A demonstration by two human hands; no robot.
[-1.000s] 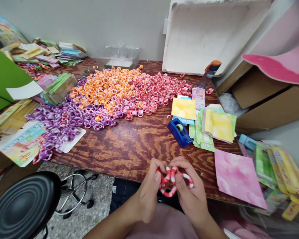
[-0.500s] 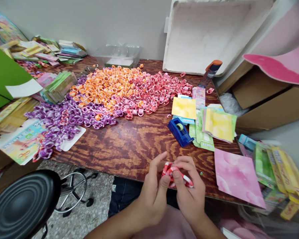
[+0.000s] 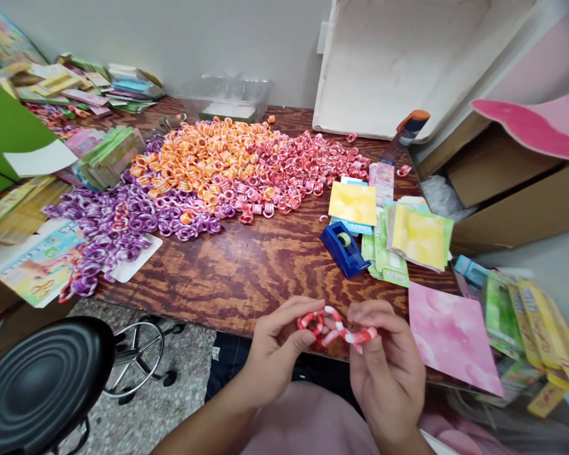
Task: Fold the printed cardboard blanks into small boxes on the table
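Between my two hands is a red and white twisty toy (image 3: 339, 330), a jointed chain of curved, glossy segments bent into loops. My left hand (image 3: 279, 341) pinches its looped left end between thumb and fingers. My right hand (image 3: 389, 354) grips the other end, its thumb pressed near the red tip. Both hands hold the toy just above the table's front edge. Beyond them lies a large heap of similar coiled pieces, with purple ones (image 3: 99, 221) at left, orange ones (image 3: 203, 158) in the middle and red ones (image 3: 308, 158) at right.
A blue tape dispenser (image 3: 344, 249) and stacks of coloured cards (image 3: 420, 237) lie on the wooden table (image 3: 208, 272) at right. A pink sheet (image 3: 452, 338) overhangs the front edge. A black stool (image 3: 42, 379) stands at lower left; a clear plastic tray (image 3: 232, 98) sits at the back.
My hands have moved apart, the right one going right. The toy, bunched between them before, is now stretched out wider, with a loop at left and a wavy stretch at right.
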